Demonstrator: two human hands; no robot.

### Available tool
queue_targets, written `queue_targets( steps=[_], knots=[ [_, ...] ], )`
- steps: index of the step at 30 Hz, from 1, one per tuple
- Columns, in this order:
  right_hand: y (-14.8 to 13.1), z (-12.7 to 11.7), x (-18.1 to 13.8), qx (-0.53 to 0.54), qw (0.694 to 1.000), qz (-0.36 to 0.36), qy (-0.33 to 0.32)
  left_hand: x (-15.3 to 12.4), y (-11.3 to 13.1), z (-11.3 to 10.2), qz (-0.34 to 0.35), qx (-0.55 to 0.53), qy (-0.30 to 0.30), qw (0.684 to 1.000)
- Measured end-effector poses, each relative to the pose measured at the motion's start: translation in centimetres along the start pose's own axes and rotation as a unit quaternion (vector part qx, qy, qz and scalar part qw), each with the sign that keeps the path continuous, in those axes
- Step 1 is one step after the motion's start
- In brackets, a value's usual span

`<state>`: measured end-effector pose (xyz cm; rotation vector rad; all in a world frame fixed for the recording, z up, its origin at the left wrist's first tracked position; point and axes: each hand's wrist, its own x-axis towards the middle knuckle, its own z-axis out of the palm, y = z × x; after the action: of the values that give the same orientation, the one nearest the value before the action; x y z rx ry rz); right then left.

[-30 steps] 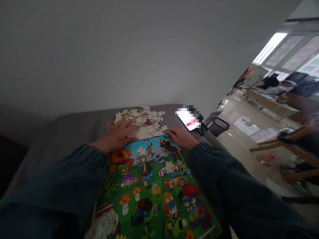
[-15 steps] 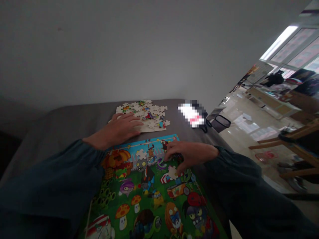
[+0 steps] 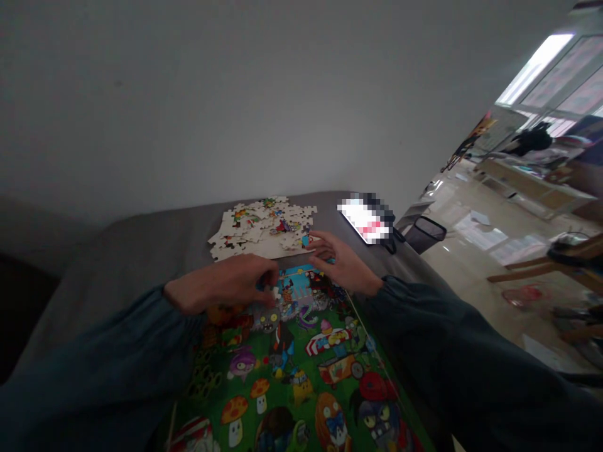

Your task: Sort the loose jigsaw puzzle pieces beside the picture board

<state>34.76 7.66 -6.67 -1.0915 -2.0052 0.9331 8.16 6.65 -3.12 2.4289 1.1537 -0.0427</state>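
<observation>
Bare grey table (image 3: 136, 251) left of puzzle board (image 3: 301, 376), loose pieces (image 3: 264, 229) heaped beyond, phone (image 3: 365, 221) at far right

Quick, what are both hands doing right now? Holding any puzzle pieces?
Left hand: fingers curled over the puzzle; whether it holds a piece cannot be told.
Right hand: open, empty, fingertips by the loose pieces.

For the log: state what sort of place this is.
Probably a large shared indoor room: a grey table with a jigsaw puzzle by a plain wall, a wastebasket on glossy floor, windows beyond.
</observation>
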Motion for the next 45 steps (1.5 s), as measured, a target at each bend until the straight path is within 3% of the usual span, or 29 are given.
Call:
queue_targets(
  steps=[4, 6, 8, 15, 19, 23, 26, 30, 32, 34, 37, 40, 45],
  knots=[
    [1.5, 0.2, 0.0, -0.126, 0.988, -0.078, 0.034, 0.3, -1.7, -0.9, -0.043, 0.035, 0.127, 0.990],
    [1.5, -0.1, 0.2, -0.170, 0.979, -0.110, 0.019, 0.4, -2.8, -1.1, -0.074, 0.061, 0.198, 0.975],
    [1.0, -0.3, 1.2, -0.209, 0.970, -0.122, -0.019, 0.5, -3.9, -0.7, -0.090, 0.081, 0.233, 0.965],
    [-0.1, 1.9, 7.2, -0.343, 0.927, -0.070, -0.133, 0.8, -6.0, 1.9, -0.119, 0.108, 0.203, 0.966],
    [0.9, 3.6, 8.2, -0.366, 0.921, -0.115, -0.071, 0.9, -5.8, 1.7, -0.104, 0.109, 0.216, 0.965],
    [1.6, 3.8, 8.4, -0.306, 0.940, -0.150, 0.000, 1.0, -5.7, 0.9, -0.140, 0.089, 0.265, 0.950],
    [2.0, 3.6, 8.9, -0.278, 0.951, -0.132, 0.029, 0.9, -5.9, 0.4, -0.187, 0.070, 0.311, 0.929],
    [2.3, 3.4, 9.2, -0.270, 0.956, -0.082, 0.082, 0.7, -6.1, 0.5, -0.195, 0.061, 0.349, 0.915],
    [2.4, 3.6, 9.1, -0.278, 0.956, -0.044, 0.078, 0.7, -6.3, 1.1, -0.196, 0.058, 0.339, 0.918],
    [2.3, 4.1, 8.9, -0.297, 0.954, -0.023, 0.031, 0.8, -6.5, 1.9, -0.190, 0.057, 0.309, 0.930],
    [2.1, 4.8, 8.7, -0.314, 0.948, -0.048, -0.006, 1.1, -6.6, 2.5, -0.173, 0.063, 0.280, 0.942],
    [1.6, 4.4, 9.0, -0.306, 0.949, -0.077, 0.018, 1.4, -6.8, 1.4, -0.158, 0.063, 0.285, 0.943],
    [0.6, 2.0, 10.7, -0.290, 0.952, -0.086, 0.037, 2.4, -7.7, -2.6, -0.134, 0.043, 0.322, 0.936]
  ],
)
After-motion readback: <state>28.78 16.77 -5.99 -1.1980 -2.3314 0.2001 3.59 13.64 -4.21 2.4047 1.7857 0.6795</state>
